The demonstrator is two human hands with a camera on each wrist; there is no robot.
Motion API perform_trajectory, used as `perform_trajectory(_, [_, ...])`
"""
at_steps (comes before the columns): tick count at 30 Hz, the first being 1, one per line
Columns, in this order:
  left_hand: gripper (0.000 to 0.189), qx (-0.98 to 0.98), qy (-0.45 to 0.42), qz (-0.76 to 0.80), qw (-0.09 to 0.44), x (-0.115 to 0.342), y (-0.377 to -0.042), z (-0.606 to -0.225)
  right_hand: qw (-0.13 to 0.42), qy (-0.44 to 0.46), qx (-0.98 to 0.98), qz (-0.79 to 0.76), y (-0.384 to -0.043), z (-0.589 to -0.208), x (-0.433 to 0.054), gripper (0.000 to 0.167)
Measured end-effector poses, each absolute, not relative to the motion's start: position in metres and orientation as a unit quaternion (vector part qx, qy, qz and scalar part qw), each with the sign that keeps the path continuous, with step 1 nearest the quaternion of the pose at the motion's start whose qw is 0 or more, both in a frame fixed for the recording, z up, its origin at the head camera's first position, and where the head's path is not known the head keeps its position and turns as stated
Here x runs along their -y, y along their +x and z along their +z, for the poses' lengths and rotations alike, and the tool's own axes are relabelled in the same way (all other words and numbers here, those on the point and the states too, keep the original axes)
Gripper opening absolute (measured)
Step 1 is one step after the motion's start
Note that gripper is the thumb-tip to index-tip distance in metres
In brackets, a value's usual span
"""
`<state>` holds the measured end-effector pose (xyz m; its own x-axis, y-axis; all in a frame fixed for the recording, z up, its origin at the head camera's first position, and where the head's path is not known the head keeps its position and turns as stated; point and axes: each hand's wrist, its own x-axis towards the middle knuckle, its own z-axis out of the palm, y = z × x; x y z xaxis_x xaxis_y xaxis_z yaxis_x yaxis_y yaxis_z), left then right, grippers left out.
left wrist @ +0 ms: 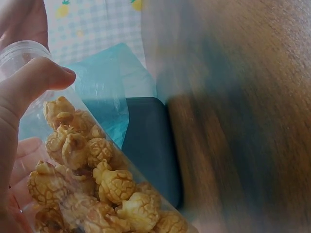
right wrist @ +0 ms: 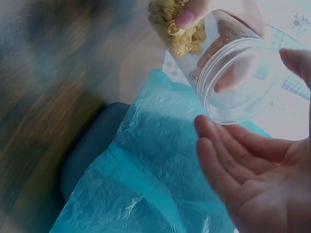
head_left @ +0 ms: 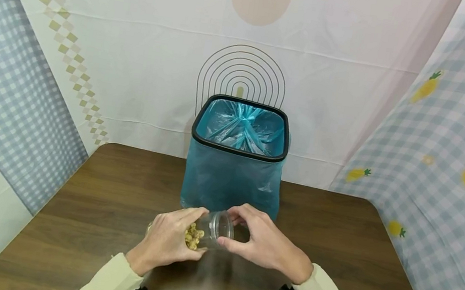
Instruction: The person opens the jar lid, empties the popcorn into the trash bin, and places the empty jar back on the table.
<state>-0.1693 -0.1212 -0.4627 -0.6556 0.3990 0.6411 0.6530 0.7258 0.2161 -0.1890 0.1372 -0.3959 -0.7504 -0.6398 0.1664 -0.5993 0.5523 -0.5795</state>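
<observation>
— Just at six o'clock of the bin (head_left: 234,175), we have the clear jar (head_left: 215,228) on its side, our left hand (head_left: 167,241) wrapped round the end that holds the popcorn (head_left: 194,236).

— And our right hand (head_left: 264,244)?

— Fingers relaxed, spread at the open mouth, gripping nothing.

— What could go wrong?

— We judge kernels could tumble out onto the brown table (head_left: 82,202), since the mouth points to three o'clock, not over the blue liner (head_left: 242,126).

— Anything in the way?

— Only the bin's tall wall at twelve o'clock; checked cloth hangs all around.
</observation>
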Motion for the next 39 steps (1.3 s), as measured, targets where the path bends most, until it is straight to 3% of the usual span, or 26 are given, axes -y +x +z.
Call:
perform_trajectory(11, [0.077, 0.879, -0.304, -0.220, 0.295, 0.1208, -0.1692, -0.4625, -0.019, -0.425, -0.851, -0.308, -0.1884, -0.3950, -0.1467, 0.082])
perform_trajectory(25, [0.078, 0.882, -0.298, -0.225, 0.286, 0.1198, -0.1666, -0.4626, 0.004, -0.333, -0.893, -0.304, -0.1854, -0.3991, -0.1413, 0.054])
perform_trajectory(39, [0.080, 0.879, -0.295, -0.229, 0.297, 0.1202, -0.1659, -0.4620, -0.041, -0.420, -0.851, -0.313, -0.1871, -0.3969, -0.1458, 0.066])
